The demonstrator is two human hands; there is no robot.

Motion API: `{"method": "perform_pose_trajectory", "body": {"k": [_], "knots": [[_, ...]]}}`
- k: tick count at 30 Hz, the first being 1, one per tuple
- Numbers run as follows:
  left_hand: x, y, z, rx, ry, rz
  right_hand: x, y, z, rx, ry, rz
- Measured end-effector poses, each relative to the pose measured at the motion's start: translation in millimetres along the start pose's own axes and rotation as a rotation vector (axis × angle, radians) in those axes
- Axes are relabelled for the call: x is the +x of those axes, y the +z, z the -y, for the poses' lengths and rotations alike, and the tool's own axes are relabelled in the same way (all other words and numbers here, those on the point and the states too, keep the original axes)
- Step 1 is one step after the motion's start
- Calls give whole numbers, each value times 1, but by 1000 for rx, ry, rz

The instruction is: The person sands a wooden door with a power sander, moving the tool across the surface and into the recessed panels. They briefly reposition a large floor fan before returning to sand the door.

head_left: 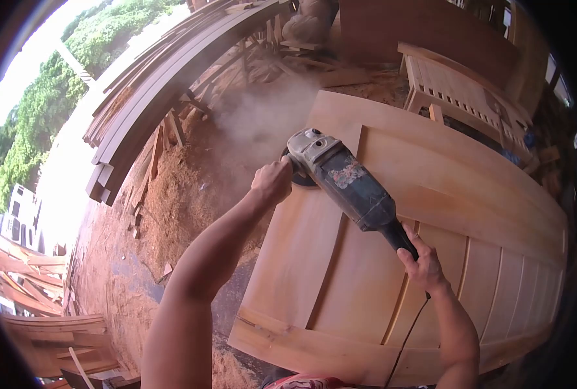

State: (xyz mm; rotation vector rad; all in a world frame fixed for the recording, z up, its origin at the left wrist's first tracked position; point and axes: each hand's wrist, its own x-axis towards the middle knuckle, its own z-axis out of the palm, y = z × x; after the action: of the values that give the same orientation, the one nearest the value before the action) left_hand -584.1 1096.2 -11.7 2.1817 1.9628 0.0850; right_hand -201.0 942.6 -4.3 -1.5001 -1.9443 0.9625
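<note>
A large angle grinder (356, 185) with a grey head and a dark, scuffed body lies across a pale wooden door panel (392, 311). My left hand (273, 181) is closed at the side of the grinder's head, where the side handle is hidden by my fingers. My right hand (423, 258) wraps round the rear grip, and a black cord (408, 334) runs from it down over the panel. The grinder's disc (304, 176) shows partly under the head, at the panel's left edge. Pale dust (269, 117) billows beyond it.
Long stacked beams (171, 78) rest on supports at the upper left. A heap of sawdust (178, 201) covers the ground left of the panel. A slatted wooden frame (463, 84) stands behind at the right. Scrap planks (25, 272) lie at the lower left.
</note>
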Motion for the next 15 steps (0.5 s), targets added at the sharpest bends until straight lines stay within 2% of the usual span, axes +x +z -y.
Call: {"method": "perform_pose_trajectory", "body": {"k": [3,8,10,15], "knots": [[68,-7,-9,49,18,9,51,-13,-15,8,-98,-80],[163,-14,-22,119,-1,-19,127,-32,-43,18,-131,-139],[177,-5,-28,122,-24,-64,131,-30,-54,12,-105,-155],[174,7,-43,166,64,-58,106,-25,-63,31,-12,-185]]}}
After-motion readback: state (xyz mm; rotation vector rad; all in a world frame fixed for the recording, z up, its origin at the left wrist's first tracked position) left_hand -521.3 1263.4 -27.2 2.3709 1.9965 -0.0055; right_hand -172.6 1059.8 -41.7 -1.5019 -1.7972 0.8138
